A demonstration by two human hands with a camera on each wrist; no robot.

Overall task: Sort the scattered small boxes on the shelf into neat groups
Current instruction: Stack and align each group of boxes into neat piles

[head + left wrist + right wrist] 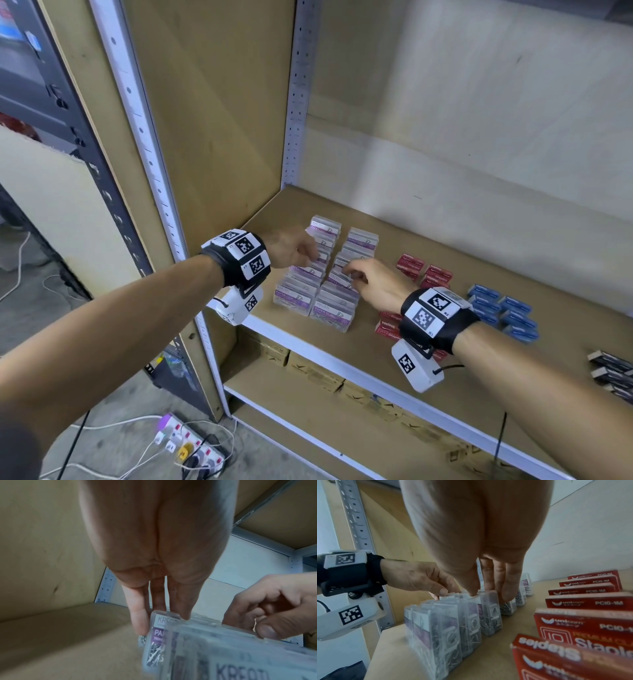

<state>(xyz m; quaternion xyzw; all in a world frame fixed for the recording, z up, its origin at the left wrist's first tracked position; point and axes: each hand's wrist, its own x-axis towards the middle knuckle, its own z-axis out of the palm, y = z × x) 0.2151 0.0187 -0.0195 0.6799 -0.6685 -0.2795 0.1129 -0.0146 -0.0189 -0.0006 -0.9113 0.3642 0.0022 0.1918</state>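
Left fingers [139, 620]: straight and pointing down, tips resting on the top edge of a clear paper-clip box [155, 639] in the left row; they press on it and do not curl round it.
Left hand [291, 248]: reaches in from the shelf's left side panel, over the left row's middle.
Right fingers [471, 586]: mostly straight, thumb tip and fingertips set on the tops of boxes midway along the right row; whether they pinch one box I cannot tell.
Right hand [375, 286]: comes in from the red boxes' side, low over the right row.
Clear boxes [317, 274]: two close rows standing on edge, running front to back near the shelf's left end; a few in the middle lean.
Shelf [445, 240]: brown board with a white front rail.
Red staple boxes [424, 272]: grouped just right of the clear rows.
Blue boxes [503, 310]: a group right of the red ones.
Dark boxes [609, 371]: far right of the clear rows, at the frame's edge.
Handling: I judge the clear boxes stiff, smooth plastic, likely slippery, and weighty for their size with metal clips inside; upright they tip like dominoes.
Where to hold: by the two broad faces near the top edge, or steady the row from both ends while squaring it.
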